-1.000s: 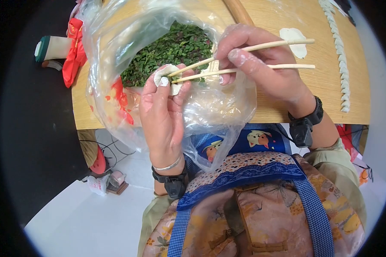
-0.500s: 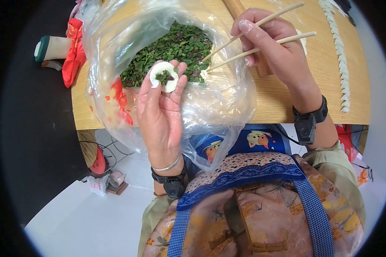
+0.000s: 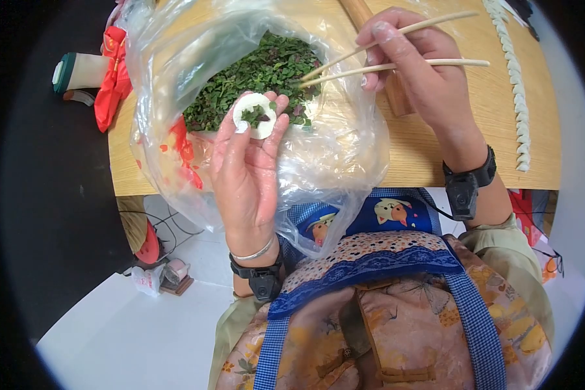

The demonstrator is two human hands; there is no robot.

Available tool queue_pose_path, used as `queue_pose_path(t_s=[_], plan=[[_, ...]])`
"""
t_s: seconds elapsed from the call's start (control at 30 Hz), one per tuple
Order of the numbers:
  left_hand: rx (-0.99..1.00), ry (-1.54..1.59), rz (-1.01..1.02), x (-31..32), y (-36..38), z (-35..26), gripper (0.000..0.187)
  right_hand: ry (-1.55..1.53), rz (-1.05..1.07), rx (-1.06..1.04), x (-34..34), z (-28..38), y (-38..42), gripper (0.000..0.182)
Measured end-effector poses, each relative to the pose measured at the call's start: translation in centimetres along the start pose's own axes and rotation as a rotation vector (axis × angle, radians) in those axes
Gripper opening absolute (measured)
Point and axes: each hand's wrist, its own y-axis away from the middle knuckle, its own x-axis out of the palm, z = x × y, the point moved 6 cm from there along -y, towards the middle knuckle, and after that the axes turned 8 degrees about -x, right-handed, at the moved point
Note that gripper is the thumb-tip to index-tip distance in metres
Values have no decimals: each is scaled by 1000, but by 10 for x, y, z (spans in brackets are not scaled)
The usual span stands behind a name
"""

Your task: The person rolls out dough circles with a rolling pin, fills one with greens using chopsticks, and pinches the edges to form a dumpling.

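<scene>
In my left hand (image 3: 247, 172) lies a small round dumpling wrapper (image 3: 264, 130), held by the thumb and fingers. A little chopped green filling (image 3: 253, 115) sits in its middle. My right hand (image 3: 422, 71) grips a pair of chopsticks (image 3: 429, 26), their tips at the right side of the chopped greens (image 3: 260, 65). Those greens, dark green with purple bits, fill a clear plastic bag (image 3: 331, 153) spread wide on the table. The left hand is above the bag's near side.
A wooden rolling pin (image 3: 398, 97) lies behind my right hand on the wooden table (image 3: 494, 123). Along the right runs a row of pale folded dumplings (image 3: 517, 91). A red bag (image 3: 112, 84) and a green-capped container (image 3: 81, 71) are at the left.
The chopstick tips have moved left and up into the greens, and the right hand has shifted slightly. The wrapper in my left hand has moved slightly right and looks more open.
</scene>
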Motion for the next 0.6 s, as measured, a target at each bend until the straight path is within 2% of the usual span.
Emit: queue_pose_path(t_s=[0.13, 0.2, 0.37, 0.6], plan=[[-66, -15, 23, 5, 0, 3, 41, -220, 15, -113, -2, 1, 2, 19], [-73, -25, 31, 8, 0, 4, 43, 26, 160, -307, 3, 14, 4, 25], [-101, -54, 52, 8, 0, 7, 44, -57, 302, -294, 21, 12, 10, 23], [-70, -64, 24, 3, -3, 10, 31, -22, 383, -237, 30, 15, 15, 22]])
